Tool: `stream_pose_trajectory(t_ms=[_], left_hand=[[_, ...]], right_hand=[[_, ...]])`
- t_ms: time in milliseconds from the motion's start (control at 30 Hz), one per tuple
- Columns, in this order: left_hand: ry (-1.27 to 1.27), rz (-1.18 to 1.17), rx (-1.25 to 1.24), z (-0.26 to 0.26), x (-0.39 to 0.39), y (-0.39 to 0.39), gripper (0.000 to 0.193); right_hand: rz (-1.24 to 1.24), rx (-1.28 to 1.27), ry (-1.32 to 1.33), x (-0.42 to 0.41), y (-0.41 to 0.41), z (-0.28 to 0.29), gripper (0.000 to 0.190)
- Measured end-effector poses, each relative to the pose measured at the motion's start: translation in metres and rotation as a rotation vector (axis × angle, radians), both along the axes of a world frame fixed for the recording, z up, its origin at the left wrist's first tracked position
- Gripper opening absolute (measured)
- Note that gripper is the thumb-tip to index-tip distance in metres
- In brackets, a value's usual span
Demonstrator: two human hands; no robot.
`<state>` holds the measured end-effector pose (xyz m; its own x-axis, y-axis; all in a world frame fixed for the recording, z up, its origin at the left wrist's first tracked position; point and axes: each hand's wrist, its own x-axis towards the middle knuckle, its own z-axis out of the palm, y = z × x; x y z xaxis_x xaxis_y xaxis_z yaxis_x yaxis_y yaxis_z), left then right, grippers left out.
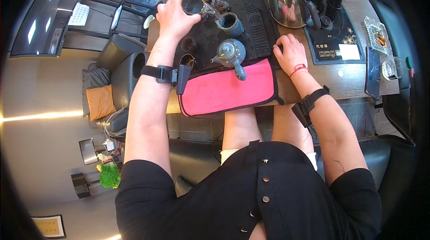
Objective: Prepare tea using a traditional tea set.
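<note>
My left hand (174, 15) grips a small dark cup (192, 5), tilted above the black tea tray (258, 31). A clear streak like poured liquid runs from the cup towards a blue ceramic pitcher (231, 26) on the tray. Nearer me sits a blue side-handled teapot (231, 52), lid on, its handle over a pink cloth (228, 89). Two small cups, one glassy (188, 44) and one darker (187, 60), stand at the tray's left side. My right hand (291, 52) rests on the wooden table beside the tray's right edge, fingers curled; nothing shows in it.
A glass kettle (287, 3) stands behind my right hand, beside a black induction cooker (336, 43). Further right are a glass ashtray (378, 35) with butts and a phone (372, 72). A dark tea figurine (220, 5) sits behind the pitcher. The cloth overhangs the table's front edge.
</note>
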<state>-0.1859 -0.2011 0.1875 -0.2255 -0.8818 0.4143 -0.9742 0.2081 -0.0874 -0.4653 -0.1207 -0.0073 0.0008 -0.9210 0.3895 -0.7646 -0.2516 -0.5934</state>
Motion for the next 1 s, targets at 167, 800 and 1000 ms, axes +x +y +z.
stream_pose_trajectory(t_ms=[167, 800, 1000], left_hand=[[-0.149, -0.043, -0.111, 0.017, 0.001, -0.005, 0.061], [-0.19, -0.359, -0.478, 0.072, -0.033, 0.017, 0.055], [-0.011, -0.053, -0.237, 0.01, 0.022, 0.011, 0.061]], right_hand=[[-0.001, -0.006, -0.001, 0.001, 0.001, 0.002, 0.014], [-0.01, 0.03, 0.014, -0.001, -0.001, -0.001, 0.015], [-0.008, 0.028, 0.028, -0.001, -0.001, 0.001, 0.015]])
